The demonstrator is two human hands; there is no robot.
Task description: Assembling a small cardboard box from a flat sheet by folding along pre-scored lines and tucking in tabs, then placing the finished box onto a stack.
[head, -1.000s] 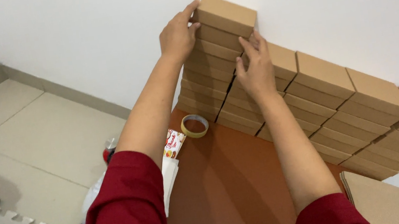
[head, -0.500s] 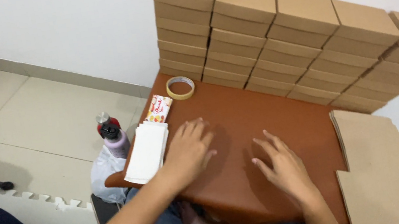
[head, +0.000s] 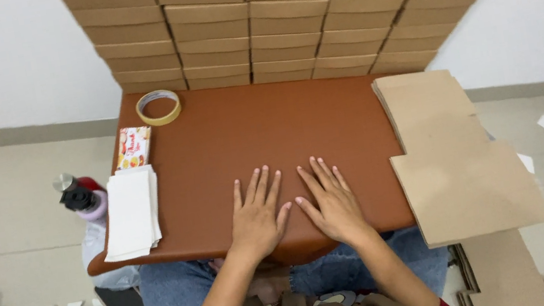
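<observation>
My left hand [head: 257, 213] and my right hand [head: 328, 202] lie flat, palms down and fingers spread, side by side on the near part of a brown leather-topped table [head: 268, 128]. Neither hand holds anything. A wall of stacked brown cardboard boxes [head: 280, 20] stands along the table's far edge. A pile of flat unfolded cardboard blanks [head: 459, 160] lies to the right of my right hand, hanging over the table's right side.
A roll of tape [head: 159, 107] sits at the far left corner. A small printed packet [head: 134, 146] and a stack of white sheets [head: 130, 213] lie along the left edge. A bottle [head: 79, 197] stands on the floor to the left.
A second ago both hands were up on the box stack. They came down to the table and now rest flat close together; the view has tilted downward.
</observation>
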